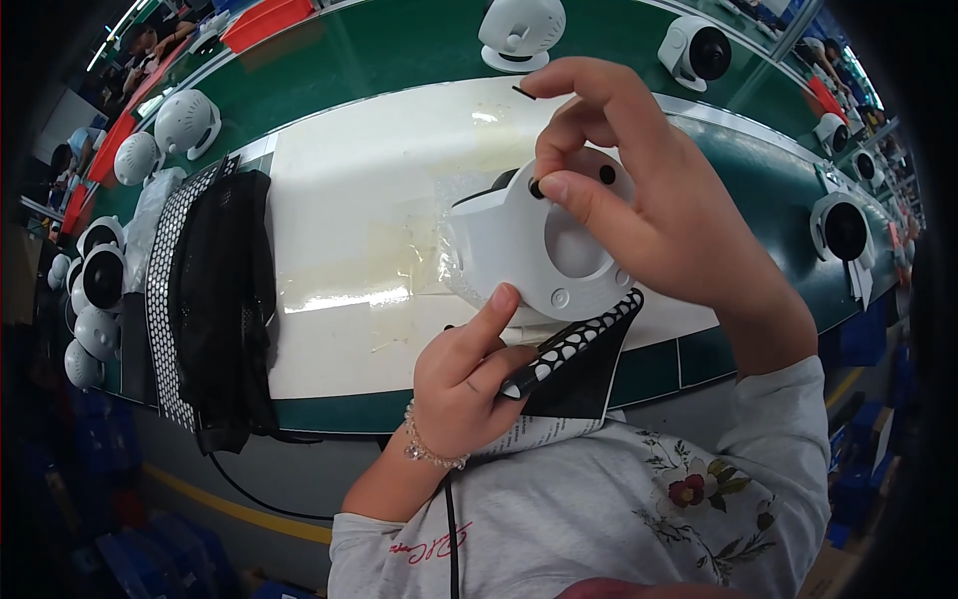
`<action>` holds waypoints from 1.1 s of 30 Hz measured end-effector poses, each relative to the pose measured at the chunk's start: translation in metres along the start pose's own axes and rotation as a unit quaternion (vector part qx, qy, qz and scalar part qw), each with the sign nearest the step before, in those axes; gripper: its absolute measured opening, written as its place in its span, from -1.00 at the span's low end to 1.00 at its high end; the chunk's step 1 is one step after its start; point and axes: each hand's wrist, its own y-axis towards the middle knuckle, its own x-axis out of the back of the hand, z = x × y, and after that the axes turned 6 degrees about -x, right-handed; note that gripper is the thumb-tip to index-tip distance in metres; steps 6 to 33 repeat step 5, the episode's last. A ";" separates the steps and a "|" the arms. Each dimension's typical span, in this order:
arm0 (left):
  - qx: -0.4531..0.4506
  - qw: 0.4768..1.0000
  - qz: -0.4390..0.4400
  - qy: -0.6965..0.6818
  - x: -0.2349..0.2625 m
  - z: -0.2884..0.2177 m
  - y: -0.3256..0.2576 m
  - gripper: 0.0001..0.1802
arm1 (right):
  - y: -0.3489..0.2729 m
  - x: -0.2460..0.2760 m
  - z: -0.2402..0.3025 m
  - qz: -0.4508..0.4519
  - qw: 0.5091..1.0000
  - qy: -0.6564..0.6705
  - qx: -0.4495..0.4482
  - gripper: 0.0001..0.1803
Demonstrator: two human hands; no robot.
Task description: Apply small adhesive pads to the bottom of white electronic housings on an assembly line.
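Observation:
A white camera-like device [499, 235] lies on its side on the white work mat, its ring-shaped base [529, 275] facing me. My right hand [639, 190] is over the base, thumb pressing at a small round black pad [536, 188] on its rim. A thin black piece [524, 92] clings to the raised index fingertip. Another black pad [607, 175] sits in the rim, while two round recesses lower down show bare white. My left hand [464, 374] grips a curled black sheet with white round spots [574, 349], its index finger extended against the base.
A stack of black white-spotted sheets [170, 299] and a black cloth-like bundle [228, 299] lie at the left. Similar white devices stand behind [524, 30], at the back right [696, 52], right [840, 228] and far left [103, 275]. A red tray [264, 22] is at the back.

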 end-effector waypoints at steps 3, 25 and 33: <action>0.004 1.000 0.008 -0.003 0.002 -0.001 0.000 -0.68 | -0.008 0.002 0.011 -0.026 0.962 -0.251 0.103 -0.48; 0.005 1.000 0.012 -0.006 0.002 -0.001 -0.001 -0.67 | -0.018 0.003 0.016 0.007 0.908 -0.392 0.149 -0.43; 0.005 1.000 0.012 -0.006 0.002 -0.001 -0.001 -0.67 | -0.018 0.003 0.016 0.007 0.908 -0.392 0.149 -0.43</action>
